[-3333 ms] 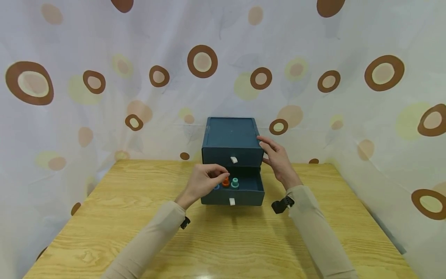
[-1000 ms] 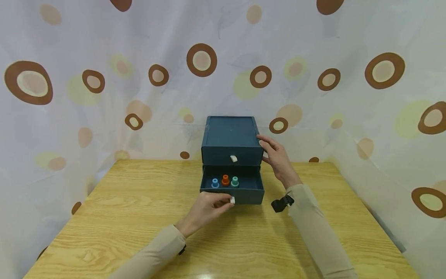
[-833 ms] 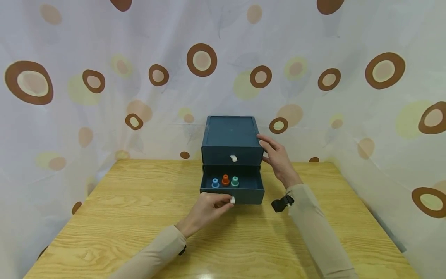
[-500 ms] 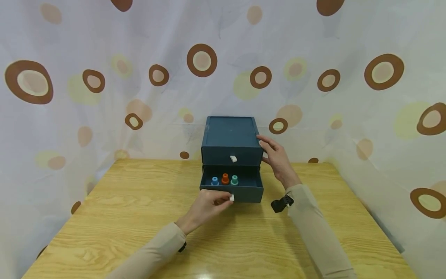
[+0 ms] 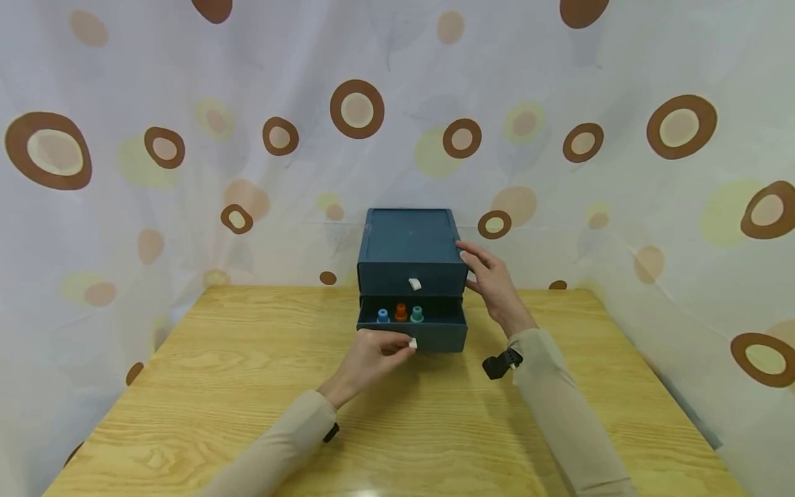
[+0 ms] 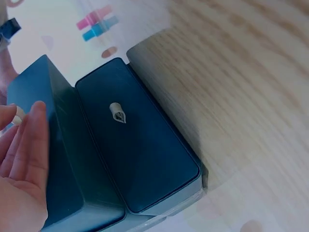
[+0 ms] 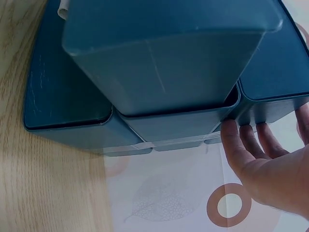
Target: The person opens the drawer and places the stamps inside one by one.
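Note:
A dark teal two-drawer box (image 5: 410,238) stands at the back middle of the wooden table (image 5: 186,386). Its lower drawer (image 5: 441,337) is partly out, and a blue peg (image 5: 383,316), an orange peg (image 5: 401,313) and a teal peg (image 5: 417,314) stand inside. My left hand (image 5: 402,347) pinches the white tab (image 5: 413,343) on that drawer's front. My right hand (image 5: 477,268) rests with straight fingers against the box's right side, as the right wrist view also shows for the fingers (image 7: 251,142). The upper drawer, with its own tab (image 5: 415,284) (image 6: 117,112), is closed.
A curtain (image 5: 186,103) printed with brown rings hangs close behind and on both sides of the table. The box sits against the back edge. Bare wood stretches in front of the box and to its left and right.
The lower drawer has slid back into the box by about half, with my left hand at its tab. Earlier that hand was over the pegs. My right hand has stayed put.

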